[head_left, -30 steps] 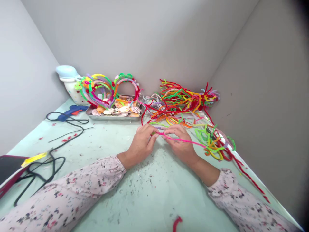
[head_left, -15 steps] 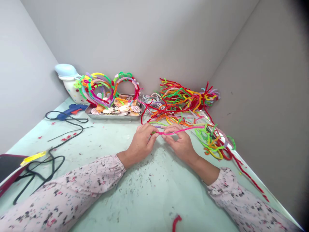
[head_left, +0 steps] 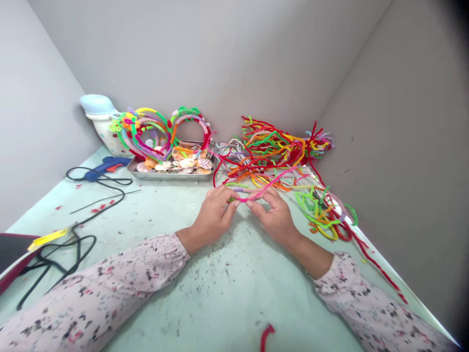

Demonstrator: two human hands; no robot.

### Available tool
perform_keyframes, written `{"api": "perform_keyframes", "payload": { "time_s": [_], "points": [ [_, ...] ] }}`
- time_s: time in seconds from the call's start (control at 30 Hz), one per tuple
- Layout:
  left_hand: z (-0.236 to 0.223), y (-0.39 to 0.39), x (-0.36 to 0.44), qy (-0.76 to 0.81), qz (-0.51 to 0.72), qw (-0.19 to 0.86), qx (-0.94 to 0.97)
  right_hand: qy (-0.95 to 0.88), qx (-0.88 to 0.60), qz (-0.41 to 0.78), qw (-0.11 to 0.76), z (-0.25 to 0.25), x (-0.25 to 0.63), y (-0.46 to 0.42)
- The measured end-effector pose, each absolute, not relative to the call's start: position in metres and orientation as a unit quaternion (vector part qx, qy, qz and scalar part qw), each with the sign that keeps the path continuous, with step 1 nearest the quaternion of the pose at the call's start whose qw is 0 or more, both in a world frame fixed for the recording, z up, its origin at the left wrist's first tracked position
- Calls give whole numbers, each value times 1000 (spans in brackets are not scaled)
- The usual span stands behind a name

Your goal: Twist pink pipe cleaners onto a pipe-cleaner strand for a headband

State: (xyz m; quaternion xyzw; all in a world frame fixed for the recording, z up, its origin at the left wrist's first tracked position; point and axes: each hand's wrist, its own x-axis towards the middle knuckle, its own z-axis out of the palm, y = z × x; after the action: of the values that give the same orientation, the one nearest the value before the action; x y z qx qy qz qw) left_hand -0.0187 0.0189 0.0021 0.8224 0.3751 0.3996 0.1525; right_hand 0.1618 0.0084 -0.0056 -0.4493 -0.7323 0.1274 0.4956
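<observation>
My left hand [head_left: 212,217] and my right hand [head_left: 275,217] meet at the fingertips over the pale green table [head_left: 227,293]. Both pinch one pink pipe cleaner [head_left: 273,182], whose free end slants up and to the right over the heap. A short green and purple piece shows between the left fingers. A big tangle of coloured pipe cleaners [head_left: 278,156] lies just behind the hands, in the far right corner. Both forearms rest on the table in flowered sleeves.
A metal tray [head_left: 172,172] of shells holds pipe-cleaner hoops [head_left: 161,132] at the back. A blue glue gun [head_left: 104,167] with a black cable [head_left: 73,234] lies left. A white pot [head_left: 100,120] stands in the corner. A red scrap [head_left: 266,336] lies near me.
The pink pipe cleaner's free end has swung from pointing right and down, across my right hand, to pointing up and right over the heap. Both hands have stayed in place.
</observation>
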Motion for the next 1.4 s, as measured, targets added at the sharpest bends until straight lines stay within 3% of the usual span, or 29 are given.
{"api": "perform_keyframes", "payload": {
  "time_s": [0.53, 1.4],
  "points": [
    [4, 18, -20, 368, 385, 139, 835, -725, -453, 195, 482, -6, 160, 8],
    [4, 17, -17, 396, 371, 107, 833, -744, -464, 160, 453, -5, 156, 6]
  ]
}}
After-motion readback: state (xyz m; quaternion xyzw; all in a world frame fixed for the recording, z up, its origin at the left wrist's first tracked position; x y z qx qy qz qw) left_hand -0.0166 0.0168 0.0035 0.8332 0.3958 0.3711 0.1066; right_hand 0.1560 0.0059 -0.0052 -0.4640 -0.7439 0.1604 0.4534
